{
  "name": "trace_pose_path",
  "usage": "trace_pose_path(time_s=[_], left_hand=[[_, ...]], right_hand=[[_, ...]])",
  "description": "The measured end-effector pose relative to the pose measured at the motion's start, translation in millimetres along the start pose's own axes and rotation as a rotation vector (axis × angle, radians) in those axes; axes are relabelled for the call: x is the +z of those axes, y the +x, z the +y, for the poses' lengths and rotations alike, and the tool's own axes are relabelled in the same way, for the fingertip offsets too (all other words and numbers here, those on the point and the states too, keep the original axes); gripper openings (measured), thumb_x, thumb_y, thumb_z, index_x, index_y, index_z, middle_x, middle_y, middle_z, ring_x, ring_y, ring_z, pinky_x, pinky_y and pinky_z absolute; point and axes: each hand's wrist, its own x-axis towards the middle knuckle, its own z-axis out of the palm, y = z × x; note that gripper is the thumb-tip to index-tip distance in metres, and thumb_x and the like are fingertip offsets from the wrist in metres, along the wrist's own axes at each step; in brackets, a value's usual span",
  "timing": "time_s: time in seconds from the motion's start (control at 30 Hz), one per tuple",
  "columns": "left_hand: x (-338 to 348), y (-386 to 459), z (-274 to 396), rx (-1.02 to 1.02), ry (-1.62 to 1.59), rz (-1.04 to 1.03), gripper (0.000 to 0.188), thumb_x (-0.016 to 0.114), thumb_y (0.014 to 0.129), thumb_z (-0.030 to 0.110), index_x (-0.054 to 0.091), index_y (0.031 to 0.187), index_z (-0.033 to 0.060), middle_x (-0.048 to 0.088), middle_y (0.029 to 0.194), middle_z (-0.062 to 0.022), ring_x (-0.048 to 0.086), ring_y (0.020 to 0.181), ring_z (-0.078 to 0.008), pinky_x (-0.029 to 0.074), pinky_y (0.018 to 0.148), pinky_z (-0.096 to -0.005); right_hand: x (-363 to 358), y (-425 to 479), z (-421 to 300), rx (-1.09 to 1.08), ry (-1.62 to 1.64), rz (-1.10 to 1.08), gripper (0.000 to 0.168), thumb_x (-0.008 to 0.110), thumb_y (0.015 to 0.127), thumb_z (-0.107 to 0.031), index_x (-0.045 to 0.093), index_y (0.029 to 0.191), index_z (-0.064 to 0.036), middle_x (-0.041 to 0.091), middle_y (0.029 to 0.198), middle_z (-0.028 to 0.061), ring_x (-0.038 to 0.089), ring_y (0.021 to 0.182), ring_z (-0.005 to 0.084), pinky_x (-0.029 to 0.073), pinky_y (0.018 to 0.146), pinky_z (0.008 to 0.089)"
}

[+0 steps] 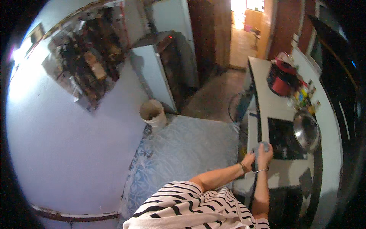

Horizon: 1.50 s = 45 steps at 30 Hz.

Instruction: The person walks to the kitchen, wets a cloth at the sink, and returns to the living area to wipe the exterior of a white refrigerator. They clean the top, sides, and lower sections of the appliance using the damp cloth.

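Both hands meet at the front edge of the light countertop (264, 98), around a bunched grey thing that looks like a cloth (256, 151). My right hand (266, 157) is closed around it, and part of the cloth shows above the fingers. At its lower left side, my left hand (249, 162) also grips it, though its fingertips are hard to make out. Just past my hands lies a black glass-like cooktop (278, 137). A shiny metal bowl or pan (306, 130) rests over its far right part.
A red and black pot or cooker (283, 80) stands farther along the counter, beside several small bottles (304, 97). Left on the blue patterned floor (186, 143) is a whitish bucket (157, 120). Behind it stands a cabinet-like appliance (154, 74). Another dark panel (286, 203) lies on the near counter.
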Motion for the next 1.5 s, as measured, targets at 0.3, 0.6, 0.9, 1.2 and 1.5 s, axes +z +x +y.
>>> trace_pose_path(time_s=[0.3,0.6,0.9,1.2,1.5], left_hand=[[-103,-9,123,0.214,-0.229,-0.067,0.035,0.054,0.075,0.007,0.052,0.109,0.0111,0.051,0.103,-0.0099,0.051,0.099,-0.0239,0.045,0.084,-0.0361],[-183,-33,165,0.401,-0.176,-0.068,0.037,0.047,0.091,0.024,0.042,0.124,0.0082,0.052,0.119,-0.0094,0.052,0.106,-0.0233,0.045,0.088,-0.0389],[-191,-10,223,0.206,-0.305,0.161,0.038,0.050,0.088,0.034,0.053,0.117,0.0087,0.055,0.118,-0.0063,0.053,0.106,-0.0241,0.042,0.092,-0.0425],[-196,100,352,0.368,-0.290,0.346,0.043,0.048,0.089,0.040,0.052,0.116,0.0069,0.058,0.111,-0.0108,0.054,0.103,-0.0285,0.043,0.089,-0.0451],[-166,220,446,0.467,-0.133,0.505,0.029,0.045,0.090,0.012,0.046,0.118,0.0084,0.055,0.111,-0.0098,0.056,0.099,-0.0247,0.049,0.083,-0.0403]], right_hand=[[101,1,15,0.269,0.283,-0.232,0.045,0.062,0.082,-0.035,0.053,0.107,0.001,0.056,0.097,0.0063,0.053,0.084,0.0167,0.044,0.076,0.0327],[173,-76,-58,-0.440,0.003,-0.537,0.033,0.075,0.071,-0.024,0.060,0.090,-0.001,0.059,0.091,0.0107,0.058,0.079,0.0263,0.047,0.067,0.0318],[273,34,11,0.273,0.324,-0.511,0.047,0.063,0.080,-0.043,0.065,0.089,0.003,0.064,0.086,0.0127,0.060,0.081,0.0247,0.044,0.074,0.0335],[349,108,-24,-0.310,0.025,-0.883,0.043,0.070,0.075,-0.032,0.059,0.104,-0.003,0.059,0.101,0.0143,0.057,0.096,0.0269,0.046,0.080,0.0351],[505,282,-22,-0.257,-0.191,-0.623,0.035,0.058,0.082,-0.039,0.062,0.082,-0.004,0.059,0.084,0.0139,0.058,0.078,0.0336,0.047,0.067,0.0406]])
